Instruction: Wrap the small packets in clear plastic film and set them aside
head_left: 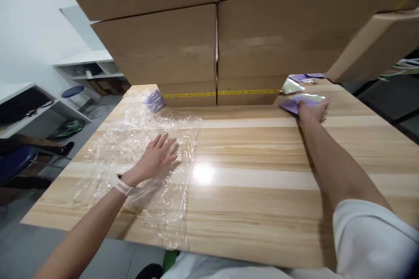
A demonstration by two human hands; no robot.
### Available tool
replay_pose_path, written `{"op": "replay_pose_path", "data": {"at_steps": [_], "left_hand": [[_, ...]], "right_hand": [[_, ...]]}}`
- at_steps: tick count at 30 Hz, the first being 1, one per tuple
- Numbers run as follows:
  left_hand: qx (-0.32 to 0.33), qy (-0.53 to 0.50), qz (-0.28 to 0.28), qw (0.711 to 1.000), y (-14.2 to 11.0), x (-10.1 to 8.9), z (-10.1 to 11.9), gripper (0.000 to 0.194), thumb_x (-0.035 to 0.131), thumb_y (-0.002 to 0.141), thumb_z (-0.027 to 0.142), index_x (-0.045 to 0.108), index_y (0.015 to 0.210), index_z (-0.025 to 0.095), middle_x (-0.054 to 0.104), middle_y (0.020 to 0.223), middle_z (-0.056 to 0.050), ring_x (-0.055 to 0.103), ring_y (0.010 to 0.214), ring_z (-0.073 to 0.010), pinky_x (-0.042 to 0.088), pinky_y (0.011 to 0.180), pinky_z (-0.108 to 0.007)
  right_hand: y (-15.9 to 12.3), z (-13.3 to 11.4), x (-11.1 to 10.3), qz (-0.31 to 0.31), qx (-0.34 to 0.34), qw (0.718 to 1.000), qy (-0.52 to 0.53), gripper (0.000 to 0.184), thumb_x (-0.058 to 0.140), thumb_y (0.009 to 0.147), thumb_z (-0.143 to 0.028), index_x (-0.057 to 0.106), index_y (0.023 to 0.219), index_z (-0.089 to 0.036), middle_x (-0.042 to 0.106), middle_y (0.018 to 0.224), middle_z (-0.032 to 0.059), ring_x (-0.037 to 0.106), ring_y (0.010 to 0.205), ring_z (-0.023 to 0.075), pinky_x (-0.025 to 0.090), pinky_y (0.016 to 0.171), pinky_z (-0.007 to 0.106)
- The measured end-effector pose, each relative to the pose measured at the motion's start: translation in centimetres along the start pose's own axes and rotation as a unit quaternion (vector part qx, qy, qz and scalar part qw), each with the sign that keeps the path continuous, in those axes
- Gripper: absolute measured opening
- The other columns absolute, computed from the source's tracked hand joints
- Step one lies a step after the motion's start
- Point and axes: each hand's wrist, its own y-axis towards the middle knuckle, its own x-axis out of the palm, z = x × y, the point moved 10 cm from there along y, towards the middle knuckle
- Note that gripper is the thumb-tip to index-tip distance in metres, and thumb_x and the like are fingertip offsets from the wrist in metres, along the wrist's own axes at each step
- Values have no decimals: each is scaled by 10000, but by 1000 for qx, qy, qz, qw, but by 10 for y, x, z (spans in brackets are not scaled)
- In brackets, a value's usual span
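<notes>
My left hand (157, 157) lies flat with fingers spread on a pile of clear plastic bags (131, 139) at the left of the wooden table (255, 165). A white watch is on that wrist. My right hand (310, 111) reaches far forward to the right. Its fingers are curled down on a purple packet (291, 104) in shiny wrap. A second purple packet (153, 100) lies at the far left by the boxes. More purple packets (306, 77) lie further back on the right.
Stacked cardboard boxes (216, 39) with yellow tape fill the far side of the table. Another box (373, 43) leans at the right. White shelves (88, 67), a blue stool (72, 91) and a blue chair (15, 161) stand off to the left.
</notes>
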Motion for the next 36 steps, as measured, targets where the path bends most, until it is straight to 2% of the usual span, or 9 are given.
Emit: {"op": "replay_pose_path", "data": {"at_steps": [4, 9, 11, 15, 19, 26, 30, 33, 36], "left_hand": [[-73, -1, -8, 997, 1, 24, -31, 644, 446, 1002, 572, 403, 1575, 281, 244, 1684, -141, 152, 1560, -427, 153, 1175, -733], [-63, -9, 18, 998, -18, 28, -48, 573, 378, 1041, 516, 382, 1582, 327, 233, 1695, -71, 140, 1579, -346, 73, 1229, -653], [-60, -18, 15, 998, -26, 28, -57, 561, 393, 1036, 511, 390, 1575, 355, 249, 1691, -48, 147, 1579, -338, 67, 1232, -647], [-73, -50, 35, 995, -36, 23, -73, 535, 452, 1018, 475, 454, 1538, 348, 304, 1673, -38, 179, 1574, -335, 84, 1237, -640], [-47, -123, 131, 983, -39, 8, -74, 374, 502, 989, 345, 655, 1315, 246, 531, 1531, -93, 396, 1484, -304, 246, 1233, -575], [-12, -216, 237, 947, -44, -2, -85, 252, 465, 821, 53, 638, 927, 202, 696, 1293, -94, 595, 1295, -249, 472, 1118, -480], [2, -225, 257, 940, -46, -3, -84, 249, 449, 793, 11, 596, 851, 203, 718, 1222, -88, 631, 1236, -243, 515, 1061, -461], [7, -225, 271, 936, -45, -7, -77, 246, 450, 787, -7, 576, 828, 201, 720, 1189, -94, 649, 1182, -241, 533, 1015, -447], [10, -230, 274, 934, -44, -9, -76, 260, 448, 769, -27, 565, 817, 201, 717, 1157, -91, 650, 1145, -236, 538, 980, -431]], "right_hand": [[-4, -15, 30, -41, -38, 998, -18, 434, 618, 890, -496, 566, 1295, -349, 509, 1518, 45, 460, 1361, 472, 482, 1010, 699], [-11, 5, -2, 136, -122, 976, -120, 463, 506, 983, -404, 436, 1439, -431, 450, 1566, 14, 368, 1420, 474, 266, 1163, 696], [-22, -3, 20, 118, -178, 966, -146, 489, 545, 968, -332, 451, 1444, -399, 508, 1520, 45, 432, 1390, 440, 267, 1180, 648], [-46, -59, 144, -110, -286, 948, -89, 369, 644, 885, -265, 640, 1253, -249, 681, 1293, 122, 626, 1179, 358, 456, 1035, 568], [-61, -152, 310, -376, -366, 850, -43, 285, 600, 889, -163, 711, 1145, -222, 697, 1263, 128, 622, 1148, 306, 484, 994, 490], [9, -257, 527, -409, -390, 800, -203, 734, 543, 779, 42, 434, 1490, -108, 402, 1592, 202, 358, 1469, 329, 341, 1163, 491], [24, -254, 591, -430, -386, 753, -315, 806, 609, 742, -24, 395, 1514, -116, 338, 1631, 195, 245, 1531, 357, 195, 1222, 580], [27, -247, 607, -429, -411, 704, -389, 784, 655, 693, -54, 464, 1453, -74, 549, 1430, 232, 404, 1418, 392, 223, 1182, 633], [28, -249, 607, -422, -434, 688, -400, 519, 666, 722, -101, 641, 1239, -65, 670, 1156, 199, 521, 1250, 405, 279, 1110, 682]]}}
